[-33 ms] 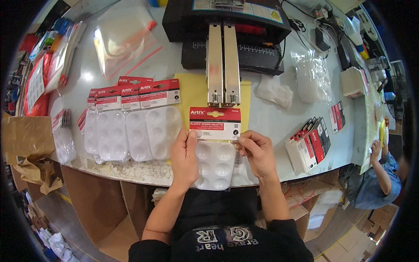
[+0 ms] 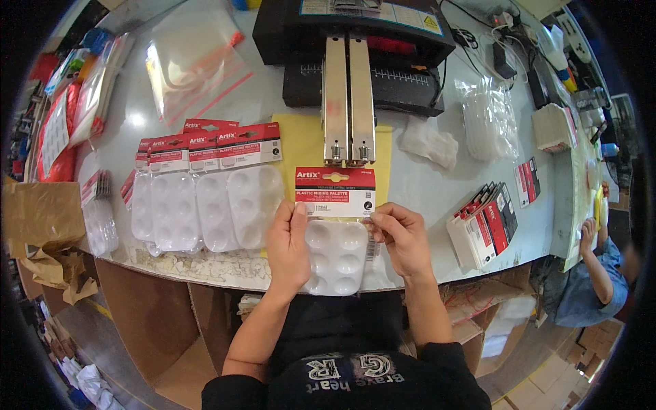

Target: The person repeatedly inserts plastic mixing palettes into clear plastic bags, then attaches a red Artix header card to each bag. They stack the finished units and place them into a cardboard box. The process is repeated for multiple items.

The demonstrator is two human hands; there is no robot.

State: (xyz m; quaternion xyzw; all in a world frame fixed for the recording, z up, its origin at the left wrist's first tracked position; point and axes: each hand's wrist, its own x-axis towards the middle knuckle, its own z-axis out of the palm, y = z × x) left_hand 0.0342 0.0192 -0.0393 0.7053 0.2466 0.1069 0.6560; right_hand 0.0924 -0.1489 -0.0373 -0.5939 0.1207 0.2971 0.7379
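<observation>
A white plastic mixing palette with round wells hangs below its red and white header card, in a clear bag. My left hand pinches the left side where card and bag meet, thumb on top. At the right lower corner of the card, my right hand grips the edge between thumb and curled fingers. The card's top lies just before the two metal arms of a black stapling machine. Under those arms is a yellow sheet.
Several carded palettes overlap on the left of the table. Clear bags lie behind them. On the right are a stack of folded header cards, crumpled plastic and a pile of bagged palettes. Another person works at far right.
</observation>
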